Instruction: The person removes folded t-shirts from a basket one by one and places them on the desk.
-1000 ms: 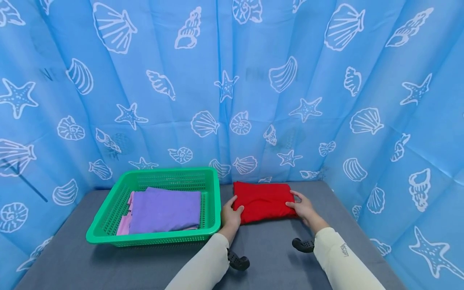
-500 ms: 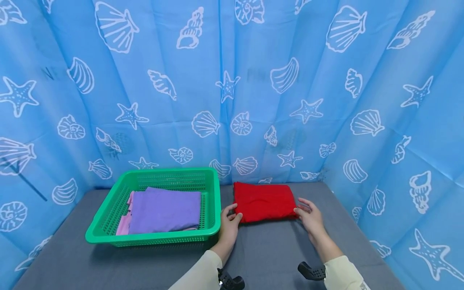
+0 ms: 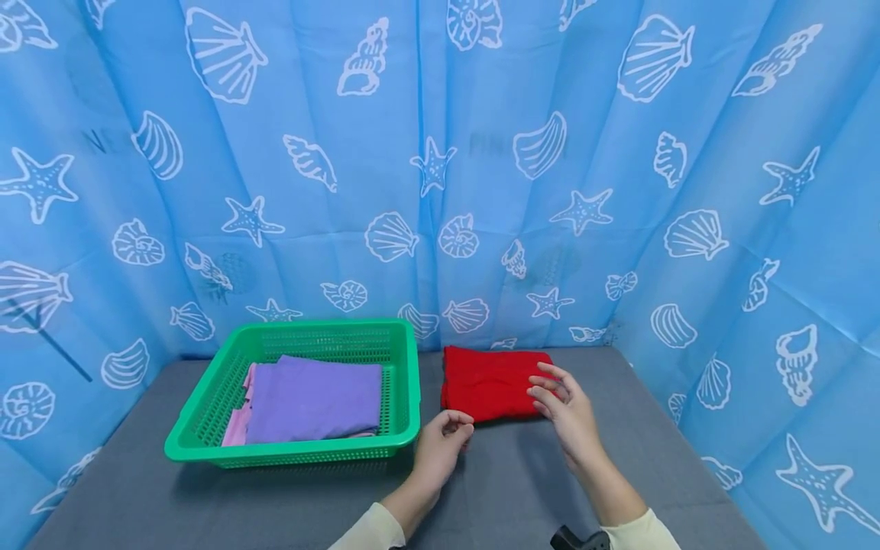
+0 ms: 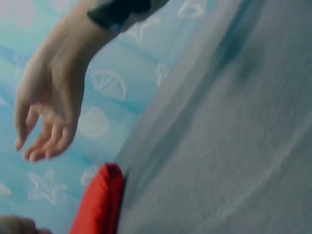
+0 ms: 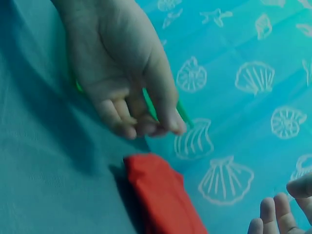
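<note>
A folded red cloth lies flat on the grey table, right of the basket. Just off its near left corner is my left hand, fingers loosely bent with nothing in them. My right hand hovers over the cloth's right end, fingers spread and relaxed, holding nothing. Seen from the left wrist, the red cloth stays below the right hand, with a gap between them. From the right wrist, the left hand is likewise apart from the red cloth.
Left of the red cloth stands a green plastic basket. Inside it a folded purple cloth rests over a pink cloth. A blue curtain with white shells hangs behind the grey table.
Both hands have let go of the red cloth's sides. The left hand has drawn back toward the near corner; the right hand pulled away, then moved inward over the right end.
</note>
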`<state>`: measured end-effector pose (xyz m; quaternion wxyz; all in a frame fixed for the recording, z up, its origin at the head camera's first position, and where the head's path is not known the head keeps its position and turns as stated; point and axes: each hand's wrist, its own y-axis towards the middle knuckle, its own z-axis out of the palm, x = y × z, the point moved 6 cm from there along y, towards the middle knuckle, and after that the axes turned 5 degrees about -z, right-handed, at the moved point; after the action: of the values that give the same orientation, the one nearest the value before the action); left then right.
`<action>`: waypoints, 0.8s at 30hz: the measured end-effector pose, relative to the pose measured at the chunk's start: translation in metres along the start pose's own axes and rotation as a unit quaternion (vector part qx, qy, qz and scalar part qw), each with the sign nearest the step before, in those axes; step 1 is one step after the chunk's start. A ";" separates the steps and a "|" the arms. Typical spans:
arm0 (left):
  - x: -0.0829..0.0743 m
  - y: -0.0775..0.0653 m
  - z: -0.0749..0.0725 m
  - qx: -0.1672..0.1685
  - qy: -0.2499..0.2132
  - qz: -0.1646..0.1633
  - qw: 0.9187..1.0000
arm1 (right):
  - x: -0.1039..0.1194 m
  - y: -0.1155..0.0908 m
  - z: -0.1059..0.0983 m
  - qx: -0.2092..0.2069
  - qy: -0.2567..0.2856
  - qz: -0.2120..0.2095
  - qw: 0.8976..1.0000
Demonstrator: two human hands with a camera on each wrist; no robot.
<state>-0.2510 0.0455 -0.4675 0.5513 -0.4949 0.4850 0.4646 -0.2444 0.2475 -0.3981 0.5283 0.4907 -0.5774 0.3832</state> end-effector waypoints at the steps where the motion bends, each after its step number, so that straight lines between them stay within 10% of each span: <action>1: -0.002 -0.004 0.002 0.015 -0.002 -0.006 1.000 | 0.002 -0.003 0.003 0.001 0.001 -0.006 1.000; 13: -0.050 -0.025 -0.019 0.076 0.002 0.032 0.997 | 0.020 -0.019 0.033 0.021 0.032 -0.059 0.998; 24: -0.083 -0.012 -0.084 0.002 0.023 0.077 0.997 | 0.045 -0.013 0.080 0.072 0.078 -0.073 0.992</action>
<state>-0.2537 -0.0416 -0.3869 0.5036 -0.4660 0.5348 0.4933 -0.2489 0.1600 -0.3668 0.5618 0.5367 -0.4677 0.4214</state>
